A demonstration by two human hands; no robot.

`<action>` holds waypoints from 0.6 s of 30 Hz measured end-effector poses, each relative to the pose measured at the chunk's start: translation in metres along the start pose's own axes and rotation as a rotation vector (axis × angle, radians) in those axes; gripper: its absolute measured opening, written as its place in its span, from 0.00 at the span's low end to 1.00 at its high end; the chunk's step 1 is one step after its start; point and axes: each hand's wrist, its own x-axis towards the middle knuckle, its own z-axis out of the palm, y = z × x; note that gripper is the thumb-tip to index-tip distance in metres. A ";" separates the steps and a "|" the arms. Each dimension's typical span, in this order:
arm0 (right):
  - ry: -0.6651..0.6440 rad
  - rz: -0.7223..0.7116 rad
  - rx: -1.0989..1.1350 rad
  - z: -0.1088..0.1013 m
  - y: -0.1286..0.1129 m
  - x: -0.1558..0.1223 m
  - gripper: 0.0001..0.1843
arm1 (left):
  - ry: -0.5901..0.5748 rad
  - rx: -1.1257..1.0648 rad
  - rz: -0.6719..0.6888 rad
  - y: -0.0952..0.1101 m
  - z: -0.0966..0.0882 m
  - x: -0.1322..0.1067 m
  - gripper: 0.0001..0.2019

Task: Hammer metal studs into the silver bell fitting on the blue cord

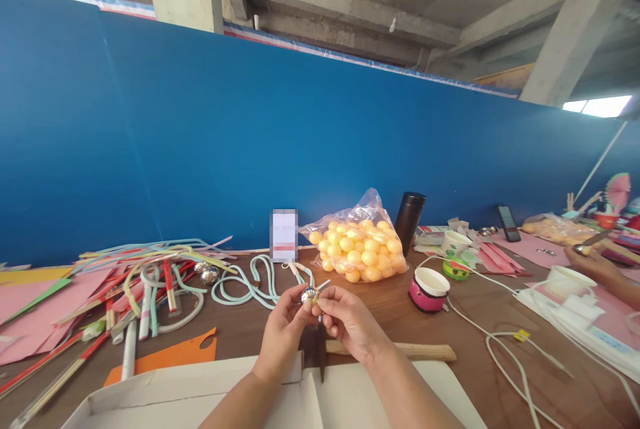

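Between the fingertips of both hands is a small shiny silver ball (310,294). My left hand (287,322) pinches it from the left, thumb in front. My right hand (353,324) closes its thumb and fingers on the ball's lower right side, where a small yellowish bit shows. What lies inside the fingers is partly hidden. Below the hands lies a hammer with a dark head (315,349) and a wooden handle (425,352), on white cardboard (200,392). Coiled pale blue cord (245,296) lies just beyond my left hand.
Behind stand a bag of orange balls (357,249), a black bottle (410,222) and a pink-wrapped cup (429,289). Straws, tubes and silver balls (207,273) clutter the left. White cables (500,349) and a power strip (590,329) lie right, near another person's hand (595,266).
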 end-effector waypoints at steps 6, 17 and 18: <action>0.009 -0.036 -0.006 0.001 0.002 0.001 0.09 | 0.017 0.003 0.010 -0.001 0.000 0.000 0.20; 0.027 -0.042 0.063 0.004 0.004 0.001 0.11 | 0.010 0.024 0.043 -0.004 -0.002 0.000 0.20; 0.029 -0.041 0.064 0.004 0.004 0.001 0.11 | 0.012 0.027 0.047 -0.004 -0.001 0.001 0.20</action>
